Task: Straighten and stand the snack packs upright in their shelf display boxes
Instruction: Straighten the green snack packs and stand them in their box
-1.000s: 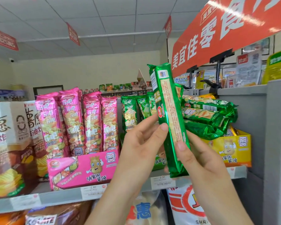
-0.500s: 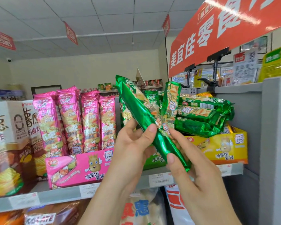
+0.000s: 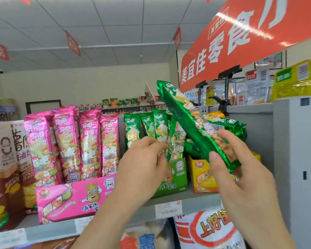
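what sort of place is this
Most likely a small shop or convenience store. Rows of pink snack packs stand in a display box on a shelf with price tags along its edge, and a big red sign hangs overhead.

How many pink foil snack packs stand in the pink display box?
4 pink foil packs in the pink cardboard display box: leftmost, second, third, rightmost. Others may hide behind.
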`<state>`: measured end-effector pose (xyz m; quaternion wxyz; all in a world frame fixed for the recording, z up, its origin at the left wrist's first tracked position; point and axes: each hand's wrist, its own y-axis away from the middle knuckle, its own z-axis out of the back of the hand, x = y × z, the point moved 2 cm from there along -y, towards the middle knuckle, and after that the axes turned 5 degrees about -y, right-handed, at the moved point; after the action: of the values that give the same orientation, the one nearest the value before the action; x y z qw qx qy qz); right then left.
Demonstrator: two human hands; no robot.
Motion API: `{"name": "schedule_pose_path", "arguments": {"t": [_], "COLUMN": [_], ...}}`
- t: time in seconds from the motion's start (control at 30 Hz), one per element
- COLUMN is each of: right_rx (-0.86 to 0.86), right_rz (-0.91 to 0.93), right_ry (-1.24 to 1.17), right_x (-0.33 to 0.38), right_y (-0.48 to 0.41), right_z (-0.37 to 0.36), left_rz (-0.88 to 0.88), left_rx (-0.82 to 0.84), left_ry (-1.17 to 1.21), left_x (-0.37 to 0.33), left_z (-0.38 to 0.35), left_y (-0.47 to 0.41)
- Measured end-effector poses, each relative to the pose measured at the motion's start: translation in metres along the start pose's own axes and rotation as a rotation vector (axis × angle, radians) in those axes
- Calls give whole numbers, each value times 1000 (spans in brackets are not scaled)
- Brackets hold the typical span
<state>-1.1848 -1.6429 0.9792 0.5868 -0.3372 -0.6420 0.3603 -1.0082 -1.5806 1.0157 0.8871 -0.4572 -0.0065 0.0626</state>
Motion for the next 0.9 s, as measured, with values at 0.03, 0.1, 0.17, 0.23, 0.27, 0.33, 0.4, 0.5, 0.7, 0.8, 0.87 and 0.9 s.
{"name": "schedule_pose_path", "arguments": {"t": [0.03, 0.1, 0.17, 0.23, 0.27, 0.33, 0.4, 0.5, 0.7, 0.8, 0.87, 0.9], "right_rx": [-7, -14, 4, 75, 120, 186, 212, 216, 292, 377, 397, 376], "right_rz": [-50, -133, -193, -203, -194, -165, -141, -75, -24, 16, 18, 40], "right_ry": [-84, -265, -364, -323, -267, -168, -98, -9, 129, 282, 309, 310], "right_x": [-3, -8, -9, -8, -5, 5, 14, 21, 14, 10, 8, 8], "right_y": [-9, -24, -34, -41, -44, -48, -51, -55, -51, -47, -49, -52], "right_z": [0, -4, -14, -25, -31, -46, -60, -79, -107, -114, -116, -115], "left_rz": [-16, -19, -38, -63, -78, -102, -118, -62, 389, 311, 229, 208], "left_rx": [66, 196, 254, 261, 264, 282, 274, 68, 64, 66, 68, 91], "left_ry": [-149, -256, -241, -197, -183, -185, -204, -180, 579, 703, 646, 635], "left_x": [4, 10, 16, 20, 20, 19, 18, 25, 43, 49, 51, 52], "left_z": [-3, -7, -9, -7, -6, -3, 5, 29, 54, 55, 54, 52], "left_y": [0, 1, 4, 4, 4, 2, -5, -34, -114, -130, -133, -134]}}
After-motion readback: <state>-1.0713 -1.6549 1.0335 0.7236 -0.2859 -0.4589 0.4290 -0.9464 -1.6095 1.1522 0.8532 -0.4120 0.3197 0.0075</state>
